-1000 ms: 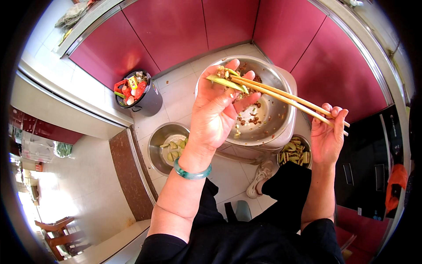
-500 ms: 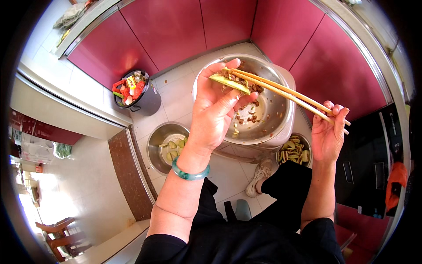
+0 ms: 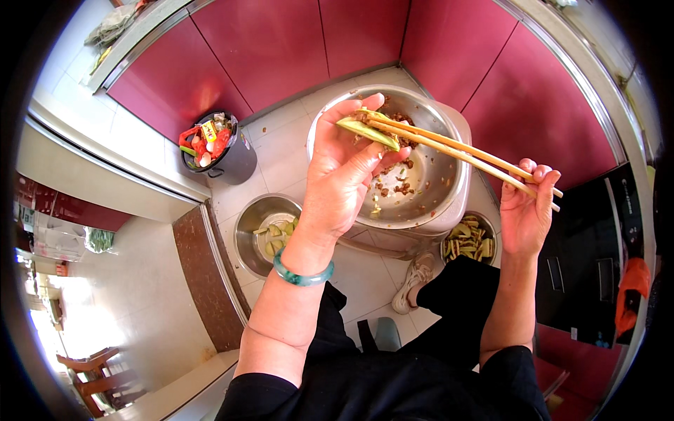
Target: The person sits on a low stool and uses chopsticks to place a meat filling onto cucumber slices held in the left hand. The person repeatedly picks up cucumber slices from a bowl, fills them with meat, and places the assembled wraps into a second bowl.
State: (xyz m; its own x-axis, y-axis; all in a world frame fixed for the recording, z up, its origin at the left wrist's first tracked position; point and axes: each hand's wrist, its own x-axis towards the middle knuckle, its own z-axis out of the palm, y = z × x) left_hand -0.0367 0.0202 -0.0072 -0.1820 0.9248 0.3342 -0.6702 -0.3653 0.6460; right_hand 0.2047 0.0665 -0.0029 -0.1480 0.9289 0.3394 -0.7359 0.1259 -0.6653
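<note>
My left hand [image 3: 335, 179], a green bangle on its wrist, is closed on a pale green vegetable slice [image 3: 368, 134] with brown minced filling at its upper side. My right hand [image 3: 525, 221] grips a pair of wooden chopsticks [image 3: 460, 148] near their rear ends. Their tips reach the filling at the slice, partly covering it. Below both hands is a large steel basin [image 3: 439, 184] with bits of brown filling [image 3: 403, 188] on its bottom and side. The exact kind of vegetable is unclear.
The basin rests on a pale stand [image 3: 460, 126]. A smaller steel bowl [image 3: 247, 242] with green slices stands left, another bowl [image 3: 494, 235] of filled pieces right, near my shoe [image 3: 414, 282]. A full trash bin [image 3: 235, 161] is at far left; red cabinets [image 3: 260, 42] line the back.
The chopstick tips have shifted slightly on the filling, and my right hand has moved a little. My left hand holds the slice in nearly the same place.
</note>
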